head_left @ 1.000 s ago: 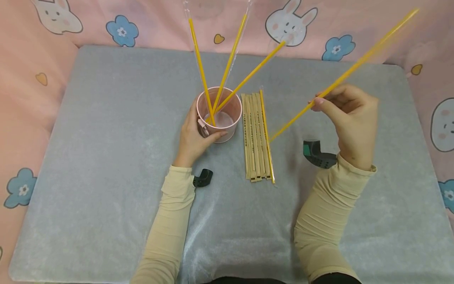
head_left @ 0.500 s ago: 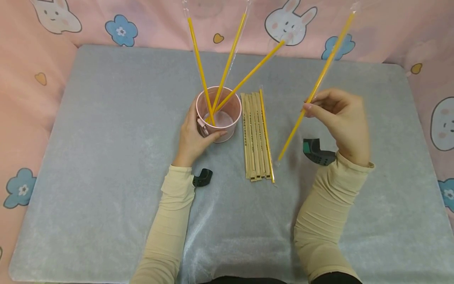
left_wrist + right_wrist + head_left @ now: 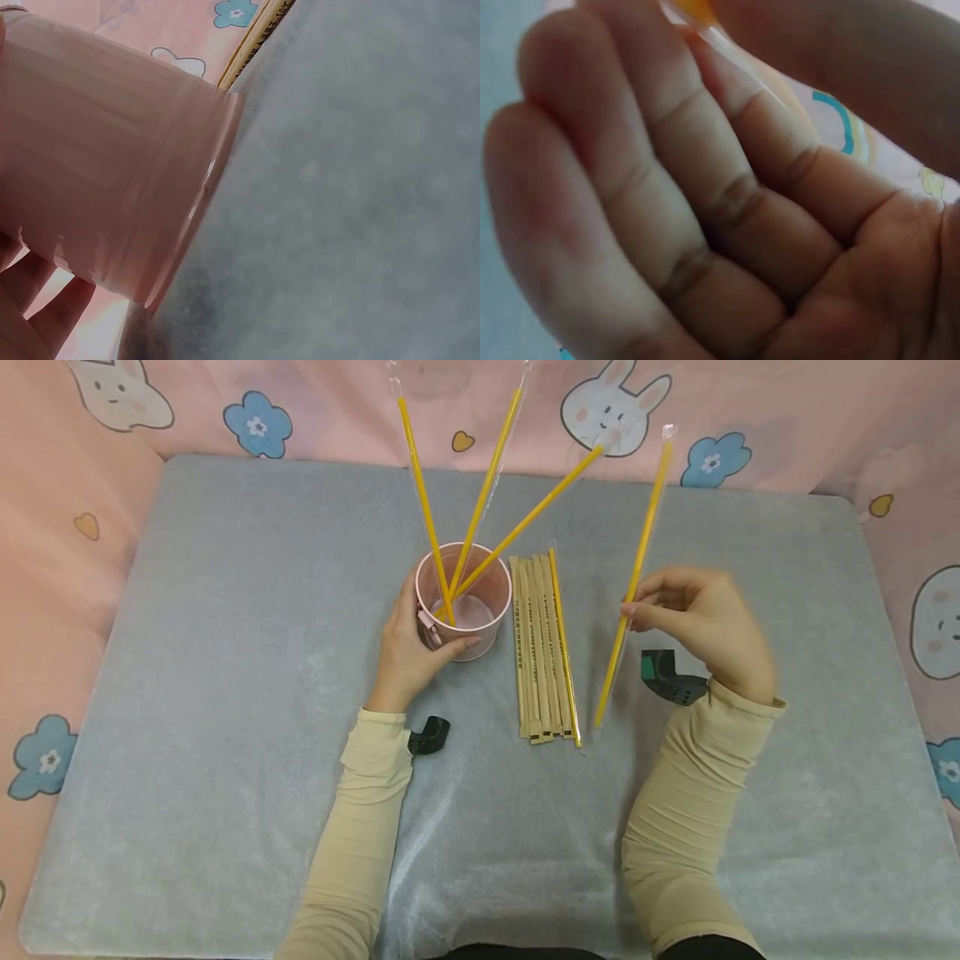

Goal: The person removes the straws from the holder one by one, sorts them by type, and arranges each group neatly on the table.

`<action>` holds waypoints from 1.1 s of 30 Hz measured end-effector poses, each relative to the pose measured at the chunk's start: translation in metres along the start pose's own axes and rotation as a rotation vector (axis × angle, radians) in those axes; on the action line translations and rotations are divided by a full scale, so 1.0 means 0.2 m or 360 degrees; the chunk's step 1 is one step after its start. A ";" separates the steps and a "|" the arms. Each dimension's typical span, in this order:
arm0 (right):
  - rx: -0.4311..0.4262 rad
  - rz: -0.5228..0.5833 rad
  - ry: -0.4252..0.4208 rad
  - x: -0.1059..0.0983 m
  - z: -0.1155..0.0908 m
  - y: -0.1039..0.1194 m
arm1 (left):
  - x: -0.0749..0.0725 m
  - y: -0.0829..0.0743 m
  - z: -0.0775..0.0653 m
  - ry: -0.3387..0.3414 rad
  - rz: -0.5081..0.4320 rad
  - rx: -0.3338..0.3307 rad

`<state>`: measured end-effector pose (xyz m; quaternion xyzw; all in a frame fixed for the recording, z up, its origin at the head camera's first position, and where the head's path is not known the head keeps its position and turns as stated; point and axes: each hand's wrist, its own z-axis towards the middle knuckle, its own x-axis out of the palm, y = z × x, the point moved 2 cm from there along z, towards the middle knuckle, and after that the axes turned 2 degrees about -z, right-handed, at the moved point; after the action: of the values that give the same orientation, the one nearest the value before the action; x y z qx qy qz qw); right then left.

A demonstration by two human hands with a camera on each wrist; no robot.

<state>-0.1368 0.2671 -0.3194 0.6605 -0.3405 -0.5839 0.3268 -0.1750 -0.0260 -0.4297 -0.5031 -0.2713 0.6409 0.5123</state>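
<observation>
My left hand (image 3: 405, 656) grips a pink cup (image 3: 487, 631) from its left side, thumb across the front. Three yellow straws in clear wrappers lean out of the cup, one a long straw (image 3: 538, 510) tilted to the right. In my right hand (image 3: 693, 610), thumb and fingertips pinch another wrapped yellow straw (image 3: 647, 527) near its middle, over the table right of the cup. The left wrist view has the cup's side (image 3: 97, 157) with fingers beneath it. In the right wrist view the curled fingers (image 3: 690, 195) fill most of the picture, with a bit of yellow straw (image 3: 696, 9) at the top.
Several paper-wrapped straws (image 3: 536, 652) lie in a row right of the cup, and a yellow straw (image 3: 564, 647) lies along their right edge. A grey cloth (image 3: 247, 693) covers the table. Pink patterned fabric (image 3: 337, 410) hangs behind it.
My right hand has come left and a little nearer the body, turning its pinched straw from a slant to nearly upright in the head view. The left hand and cup have stayed put.
</observation>
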 end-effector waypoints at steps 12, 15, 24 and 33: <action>0.0109 -0.0051 0.0121 0.01 0.03 -0.04 | 0.00 0.00 0.00 -0.0004 -0.0005 -0.0008; 0.0116 -0.0030 0.0165 0.02 0.05 -0.06 | 0.00 0.00 0.00 -0.0006 -0.0002 -0.0002; 0.0179 0.0001 0.0283 0.06 0.10 -0.13 | 0.00 0.00 0.00 -0.0001 -0.0005 -0.0009; 0.0294 -0.0021 0.0387 0.11 0.16 -0.20 | 0.00 0.00 0.00 0.0002 0.0005 -0.0007</action>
<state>-0.1647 0.2697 -0.3688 0.7559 -0.3462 -0.4680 0.2996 -0.1747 -0.0263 -0.4297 -0.5051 -0.2716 0.6407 0.5105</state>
